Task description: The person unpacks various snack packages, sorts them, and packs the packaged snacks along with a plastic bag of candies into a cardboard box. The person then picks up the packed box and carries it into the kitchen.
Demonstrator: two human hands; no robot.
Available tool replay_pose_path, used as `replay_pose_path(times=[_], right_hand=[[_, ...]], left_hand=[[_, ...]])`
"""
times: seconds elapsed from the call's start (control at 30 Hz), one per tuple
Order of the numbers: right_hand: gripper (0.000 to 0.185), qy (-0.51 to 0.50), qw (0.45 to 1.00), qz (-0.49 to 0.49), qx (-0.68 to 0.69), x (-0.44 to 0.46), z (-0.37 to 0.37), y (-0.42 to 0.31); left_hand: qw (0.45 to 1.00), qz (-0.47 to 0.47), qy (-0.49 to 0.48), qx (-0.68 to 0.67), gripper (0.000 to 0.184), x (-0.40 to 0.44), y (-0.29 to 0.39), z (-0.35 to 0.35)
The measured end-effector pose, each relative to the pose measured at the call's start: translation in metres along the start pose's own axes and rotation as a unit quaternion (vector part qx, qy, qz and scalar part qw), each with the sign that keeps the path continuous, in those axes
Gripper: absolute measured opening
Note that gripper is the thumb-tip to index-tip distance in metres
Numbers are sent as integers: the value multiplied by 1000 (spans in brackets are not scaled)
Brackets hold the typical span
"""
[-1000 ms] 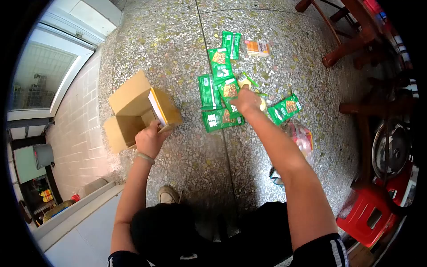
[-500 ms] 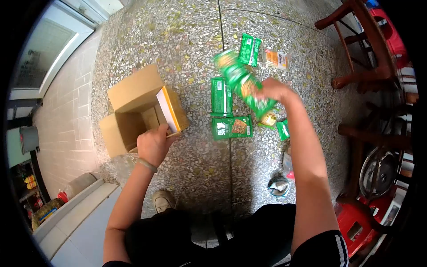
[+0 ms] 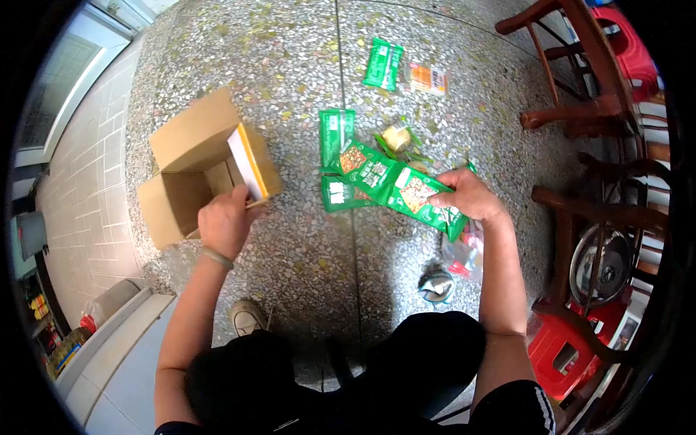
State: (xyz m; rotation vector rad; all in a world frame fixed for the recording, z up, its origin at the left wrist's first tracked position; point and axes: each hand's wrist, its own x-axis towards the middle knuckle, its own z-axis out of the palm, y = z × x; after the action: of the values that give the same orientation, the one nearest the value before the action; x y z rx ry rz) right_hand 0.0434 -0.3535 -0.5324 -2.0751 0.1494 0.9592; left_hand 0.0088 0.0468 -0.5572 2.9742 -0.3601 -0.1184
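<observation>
My left hand (image 3: 223, 223) is closed on the near rim of an open cardboard box (image 3: 192, 134), whose flaps stand up. A white-and-orange panel (image 3: 250, 163) shows along the box's right side. My right hand (image 3: 473, 197) pinches the right end of a strip of two joined green snack packets (image 3: 415, 190). The strip's far end hangs over two other green packets, one back side up (image 3: 335, 129) and one lower down (image 3: 335, 194), partly covering both. Whether it touches them I cannot tell. A small yellowish wrapped snack (image 3: 396, 138) lies just beyond the strip.
Farther off on the speckled floor are another green packet (image 3: 383, 64) and an orange-and-clear packet (image 3: 428, 78). A clear plastic bag (image 3: 464, 254) and a small crumpled wrapper (image 3: 436, 287) lie near my right knee. Wooden chairs (image 3: 580, 116) and a red stool (image 3: 573, 355) line the right side.
My right hand has moved down and toward me, swinging the green strip from above the loose packets to lower over them. My left hand stays on the box rim; the whole view has shifted slightly.
</observation>
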Motion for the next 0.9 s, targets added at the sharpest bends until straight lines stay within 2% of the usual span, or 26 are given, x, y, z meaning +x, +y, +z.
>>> replay_pose_path(times=[0.07, 0.17, 0.2, 0.3, 0.33, 0.37, 0.4, 0.43, 0.47, 0.5, 0.53, 0.57, 0.63, 0.67, 0.7, 0.73, 0.77, 0.8, 0.83, 0.9], right_hand=[[21, 7, 1000, -10, 15, -12, 0, 7], [20, 28, 998, -18, 60, -28, 1, 15], [18, 48, 996, -24, 74, -35, 2, 15], [16, 64, 993, -40, 86, -54, 2, 17], [16, 52, 992, -39, 106, -57, 3, 19], [16, 52, 986, -47, 152, -60, 10, 17], [17, 53, 978, -55, 196, -64, 20, 11], [18, 46, 971, -50, 231, -65, 39, 11], [19, 24, 973, -89, 214, -68, 58, 8], [23, -22, 975, -102, 197, -67, 78, 9], [27, -70, 989, -51, 121, -73, 92, -5], [30, -126, 974, -172, 80, -71, 104, 4], [37, -155, 949, -269, 52, -61, 108, 23], [39, -39, 977, -205, 48, -59, 101, 31], [40, 76, 987, -138, 40, -58, 83, 40], [34, 181, 977, -114, 19, -25, 72, 88], [27, 345, 932, 39, -105, -10, 55, 107], [27, 439, 885, 57, -143, 9, 37, 143], [34, 529, 835, 92, -119, 16, 22, 158], [44, 526, 821, 141, -173, 30, 2, 179]], left_hand=[[1000, -15, -5, 17, 39, -1, -2, 3], [993, 5, 35, -111, 57, -3, 6, -11], [986, 18, 85, -144, 71, -6, 8, -11], [954, 56, 231, -181, 33, -16, 30, -20], [953, 65, 244, -166, 17, -21, 45, -29], [953, 69, 244, -167, 17, -29, 53, -26], [941, 72, 124, -305, 21, -35, 61, -20], [898, 77, -1, -433, 25, -35, 71, -16], [896, 87, -2, -436, 25, -32, 89, -17], [665, -115, -158, -721, 27, -29, 110, -21], [303, -298, -287, -859, 29, -27, 124, -22], [303, -294, -293, -858, 29, -27, 123, -16], [429, -219, -267, -835, 35, -30, 106, -4], [462, -209, -254, -824, 32, -29, 104, -5], [463, -208, -254, -823, 32, -31, 103, -1], [498, -196, -245, -808, 28, -33, 101, 5], [532, -186, -236, -791, 25, -36, 98, 8], [537, -176, -228, -793, 20, -38, 101, 5], [540, -180, -225, -791, 20, -40, 103, 4], [542, -190, -244, -782, 21, -45, 102, 2]])
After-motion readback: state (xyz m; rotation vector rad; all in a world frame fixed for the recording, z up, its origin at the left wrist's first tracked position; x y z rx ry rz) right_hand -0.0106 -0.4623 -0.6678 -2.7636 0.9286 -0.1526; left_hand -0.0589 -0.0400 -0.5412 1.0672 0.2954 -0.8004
